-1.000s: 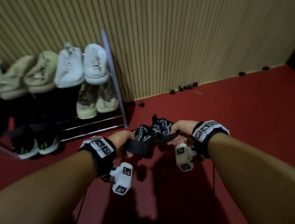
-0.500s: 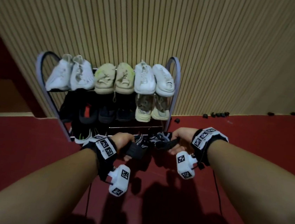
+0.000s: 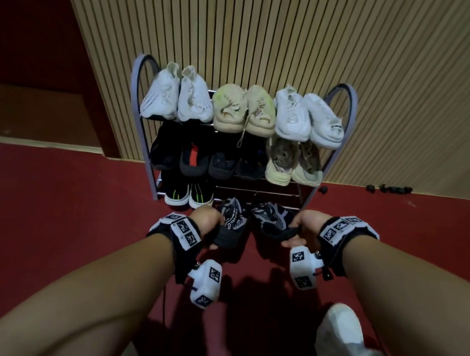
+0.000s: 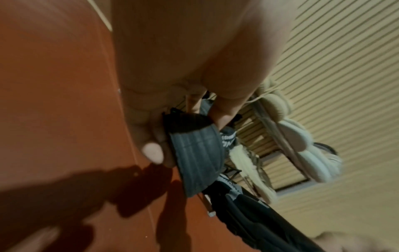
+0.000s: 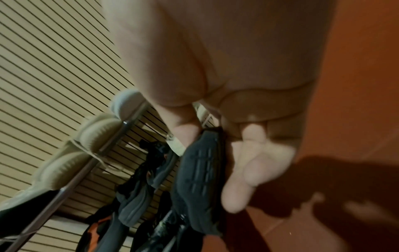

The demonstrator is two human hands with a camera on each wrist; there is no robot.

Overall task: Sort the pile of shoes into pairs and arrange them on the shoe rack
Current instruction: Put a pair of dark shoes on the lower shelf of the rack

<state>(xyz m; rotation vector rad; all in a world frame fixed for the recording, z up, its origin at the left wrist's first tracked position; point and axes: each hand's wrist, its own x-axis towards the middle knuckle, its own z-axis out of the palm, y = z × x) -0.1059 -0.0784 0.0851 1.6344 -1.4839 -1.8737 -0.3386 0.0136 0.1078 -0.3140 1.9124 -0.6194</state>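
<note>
**Last dark pair held at the rack's bottom shelf**

Head view: my left hand (image 3: 206,223) grips one dark shoe (image 3: 231,224) and my right hand (image 3: 303,225) grips its mate (image 3: 274,220), both just in front of the shoe rack (image 3: 350,109), at the right end of the bottom shelf. I judge the placing step is under way.

Left wrist view: fingers (image 4: 151,151) curl round the heel, sole (image 4: 194,153) facing the camera.

Right wrist view: thumb (image 5: 183,134) and fingers pinch the other sole (image 5: 198,179). Next I'd need both set down side by side, toes inward.
</note>
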